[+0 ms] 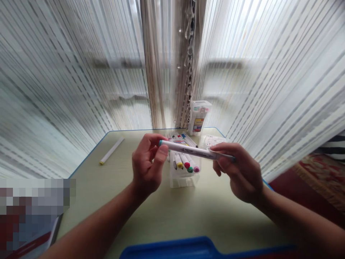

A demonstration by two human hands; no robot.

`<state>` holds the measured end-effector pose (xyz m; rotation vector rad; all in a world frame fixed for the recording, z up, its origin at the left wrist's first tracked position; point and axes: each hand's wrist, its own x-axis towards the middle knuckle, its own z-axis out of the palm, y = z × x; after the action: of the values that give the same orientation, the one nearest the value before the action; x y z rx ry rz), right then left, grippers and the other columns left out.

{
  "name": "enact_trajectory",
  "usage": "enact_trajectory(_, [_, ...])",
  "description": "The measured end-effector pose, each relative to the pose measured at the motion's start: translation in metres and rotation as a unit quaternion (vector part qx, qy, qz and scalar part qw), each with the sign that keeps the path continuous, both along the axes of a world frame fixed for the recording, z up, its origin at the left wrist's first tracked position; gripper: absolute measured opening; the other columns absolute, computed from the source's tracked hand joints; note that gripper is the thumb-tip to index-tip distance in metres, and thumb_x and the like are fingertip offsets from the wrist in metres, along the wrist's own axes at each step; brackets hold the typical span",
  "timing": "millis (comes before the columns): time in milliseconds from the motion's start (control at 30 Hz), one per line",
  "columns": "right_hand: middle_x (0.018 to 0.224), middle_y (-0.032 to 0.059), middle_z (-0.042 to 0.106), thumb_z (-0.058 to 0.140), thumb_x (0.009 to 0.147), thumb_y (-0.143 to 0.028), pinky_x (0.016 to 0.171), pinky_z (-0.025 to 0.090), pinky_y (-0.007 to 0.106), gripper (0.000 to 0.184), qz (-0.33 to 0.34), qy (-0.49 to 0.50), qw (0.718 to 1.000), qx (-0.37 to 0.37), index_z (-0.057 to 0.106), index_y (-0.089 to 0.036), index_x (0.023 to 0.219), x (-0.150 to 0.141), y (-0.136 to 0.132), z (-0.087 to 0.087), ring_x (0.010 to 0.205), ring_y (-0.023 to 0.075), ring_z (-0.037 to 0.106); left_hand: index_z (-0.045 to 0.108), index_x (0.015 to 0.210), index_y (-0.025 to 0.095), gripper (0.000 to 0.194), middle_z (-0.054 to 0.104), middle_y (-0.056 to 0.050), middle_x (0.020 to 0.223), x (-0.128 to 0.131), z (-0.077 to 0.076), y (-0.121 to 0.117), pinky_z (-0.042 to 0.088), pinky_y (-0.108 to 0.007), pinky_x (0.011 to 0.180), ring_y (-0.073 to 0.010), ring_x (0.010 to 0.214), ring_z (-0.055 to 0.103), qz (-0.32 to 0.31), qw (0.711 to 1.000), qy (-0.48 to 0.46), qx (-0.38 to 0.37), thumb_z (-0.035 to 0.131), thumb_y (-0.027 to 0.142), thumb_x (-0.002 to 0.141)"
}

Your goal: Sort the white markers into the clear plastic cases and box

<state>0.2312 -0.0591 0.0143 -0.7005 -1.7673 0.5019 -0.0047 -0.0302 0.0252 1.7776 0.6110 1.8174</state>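
Note:
Between my two hands a white marker [185, 149] with a teal end is held level above the table. My left hand [148, 162] pinches its teal end between thumb and fingers. Around the other end, the fingers of my right hand [238, 171] are closed, and a darker tip sticks out past them. Behind and below the marker stands a clear plastic case [184, 180] holding several markers with yellow, red, green and purple ends. The held marker and my fingers hide part of that case.
One white marker with a yellow end [111, 151] lies at the table's left. A clear upright marker box [198, 117] stands at the back, with a clear lid-like piece [214, 141] near it. String curtains [121, 72] hang behind the table [88, 201]. A blue tray edge [172, 248] is nearest me.

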Motion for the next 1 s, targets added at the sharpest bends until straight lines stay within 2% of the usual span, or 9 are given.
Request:
enact_trajectory(100, [0.069, -0.0025, 0.052, 0.050, 0.102, -0.023, 0.049, 0.036, 0.028, 0.025, 0.011, 0.011, 1.000, -0.007, 0.059, -0.028, 0.126, -0.001, 0.002, -0.001, 0.057, 0.0132, 0.050, 0.061, 0.101, 0.018, 0.008, 0.052, 0.004, 0.069, -0.001, -0.001, 0.001, 0.032, -0.019, 0.044, -0.0064, 0.051, 0.046, 0.004, 1.000, 0.003, 0.000, 0.059, 0.023, 0.095])
enact_trajectory(300, [0.071, -0.0029, 0.055, 0.054, 0.101, -0.020, 0.046, 0.039, 0.026, 0.024, 0.006, 0.054, 0.999, -0.001, 0.059, -0.024, 0.124, -0.004, 0.005, -0.002, 0.054, 0.0104, 0.050, 0.063, 0.102, 0.018, 0.009, 0.052, 0.003, 0.069, 0.000, -0.003, 0.002, 0.030, -0.021, 0.044, -0.0071, 0.051, 0.046, 0.006, 1.000, -0.006, 0.010, 0.059, 0.019, 0.094])
enact_trajectory(533, [0.064, -0.0057, 0.050, 0.058, 0.098, -0.017, 0.041, 0.038, 0.022, 0.016, -0.007, 0.141, 0.990, 0.024, 0.063, -0.020, 0.113, -0.011, 0.010, 0.005, 0.048, 0.0080, 0.048, 0.066, 0.100, 0.018, 0.010, 0.059, 0.001, 0.070, -0.004, -0.009, 0.002, 0.038, -0.021, 0.047, -0.0093, 0.056, 0.055, 0.028, 0.999, 0.031, 0.005, 0.058, 0.021, 0.095])
enact_trajectory(700, [0.062, -0.0066, 0.048, 0.061, 0.097, -0.019, 0.039, 0.038, 0.021, 0.012, -0.020, 0.161, 0.986, 0.026, 0.064, -0.020, 0.109, -0.012, 0.012, 0.006, 0.045, 0.0073, 0.046, 0.066, 0.101, 0.018, 0.011, 0.060, 0.002, 0.068, -0.004, -0.008, 0.000, 0.037, -0.020, 0.046, -0.0083, 0.053, 0.052, 0.019, 0.999, 0.033, 0.009, 0.057, 0.020, 0.096])
enact_trajectory(833, [0.060, -0.0057, 0.049, 0.056, 0.101, -0.024, 0.039, 0.036, 0.022, 0.011, -0.020, 0.171, 0.985, 0.019, 0.064, -0.019, 0.106, -0.014, 0.012, 0.006, 0.045, 0.0081, 0.045, 0.067, 0.101, 0.018, 0.012, 0.060, 0.002, 0.067, -0.004, -0.009, 0.000, 0.035, -0.021, 0.045, -0.0078, 0.051, 0.048, 0.012, 0.999, 0.031, 0.004, 0.056, 0.021, 0.097])
enact_trajectory(1000, [0.059, -0.0044, 0.050, 0.050, 0.104, -0.030, 0.040, 0.035, 0.023, 0.018, -0.004, 0.204, 0.979, -0.019, 0.064, -0.019, 0.104, -0.015, 0.011, 0.009, 0.045, 0.0099, 0.046, 0.068, 0.100, 0.019, 0.014, 0.060, 0.000, 0.068, -0.003, -0.010, 0.001, 0.037, -0.021, 0.046, -0.0105, 0.056, 0.053, -0.001, 1.000, 0.012, -0.005, 0.054, 0.022, 0.097])
